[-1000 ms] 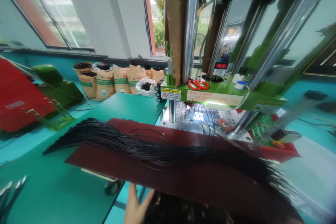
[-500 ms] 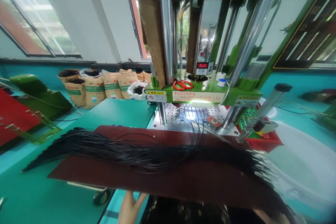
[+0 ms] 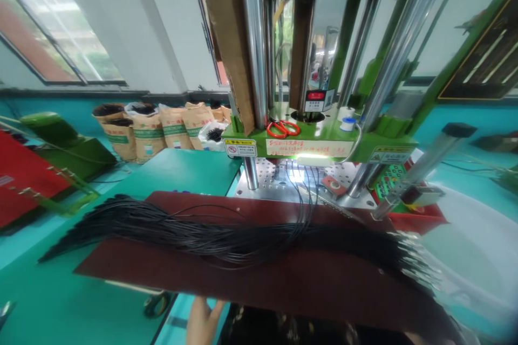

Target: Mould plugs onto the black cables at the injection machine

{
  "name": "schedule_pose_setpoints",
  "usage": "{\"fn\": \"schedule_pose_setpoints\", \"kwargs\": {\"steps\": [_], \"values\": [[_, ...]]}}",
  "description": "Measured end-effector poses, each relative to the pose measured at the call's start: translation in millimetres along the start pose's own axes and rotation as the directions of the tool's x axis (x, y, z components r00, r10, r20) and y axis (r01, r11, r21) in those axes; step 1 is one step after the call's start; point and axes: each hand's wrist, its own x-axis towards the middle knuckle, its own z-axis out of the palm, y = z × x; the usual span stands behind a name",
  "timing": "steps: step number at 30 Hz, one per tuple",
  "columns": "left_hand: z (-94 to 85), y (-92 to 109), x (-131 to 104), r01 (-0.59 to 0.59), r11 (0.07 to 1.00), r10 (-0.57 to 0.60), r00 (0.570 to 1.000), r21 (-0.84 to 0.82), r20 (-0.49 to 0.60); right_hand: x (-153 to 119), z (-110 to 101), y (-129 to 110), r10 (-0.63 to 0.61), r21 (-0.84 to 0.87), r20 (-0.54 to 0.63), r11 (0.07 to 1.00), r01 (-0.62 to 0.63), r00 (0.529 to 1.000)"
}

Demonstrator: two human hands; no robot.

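My left hand [image 3: 203, 319] is at the front edge of a dark red-brown board [image 3: 251, 285]; its thumb and fingers are spread apart, and the fingertips pass out of sight at the board's edge. Of my right hand [image 3: 415, 339] only a sliver shows below the board at the lower right, its fingers hidden. A long bundle of black cables [image 3: 226, 240] lies across the board, with light-coloured tips at the right end. Several cables run up from it into the lit opening of a green press [image 3: 263, 143].
Red-handled scissors [image 3: 283, 129] and a white-and-blue spool [image 3: 347, 124] rest on the press. Dark-handled scissors [image 3: 156, 303] lie on the green table [image 3: 81, 307] at left. A red bin [image 3: 421, 221] and a large white tub [image 3: 477, 248] stand right; paper sacks [image 3: 149, 135] line the wall.
The view has shifted slightly, so the press and the cable tips appear further right. My right hand shows less than before. My left hand stays at the board's edge.
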Motion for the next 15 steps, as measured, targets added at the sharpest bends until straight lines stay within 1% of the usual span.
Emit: {"fn": "schedule_pose_setpoints", "kwargs": {"steps": [2, 4, 6, 8, 10, 15], "values": [[2.0, -11, 1, -0.003, 0.999, 0.002, 1.0, 0.033, 0.015, -1, -1, -2, -0.006, 0.001, 0.004, 1.0, 0.006, 1.0], [5.1, -22, 1, -0.014, 0.997, 0.014, 1.0, 0.07, 0.002, -2, -2, -5, -0.012, -0.001, 0.011, 1.0, 0.012, 1.0], [7.9, -28, 1, -0.033, 0.996, 0.035, 0.999, 0.077, -0.021, -2, -3, -7, -0.019, -0.006, 0.014, 1.0, 0.019, 1.0], [8.8, -30, 1, -0.048, 0.997, 0.05, 0.998, 0.056, -0.028, -1, -2, -9, -0.025, -0.013, 0.013, 1.0, 0.025, 1.0], [7.6, -30, 3, -0.052, 0.998, 0.052, 0.999, 0.034, -0.007, 0, -1, -9, -0.027, -0.02, 0.012, 0.999, 0.027, 1.0], [2.4, -34, 6, 0.017, 0.998, -0.018, 0.999, 0.052, 0.036, 1, -2, -1, -0.001, -0.035, 0.013, 0.999, 0.002, 1.0]]}}
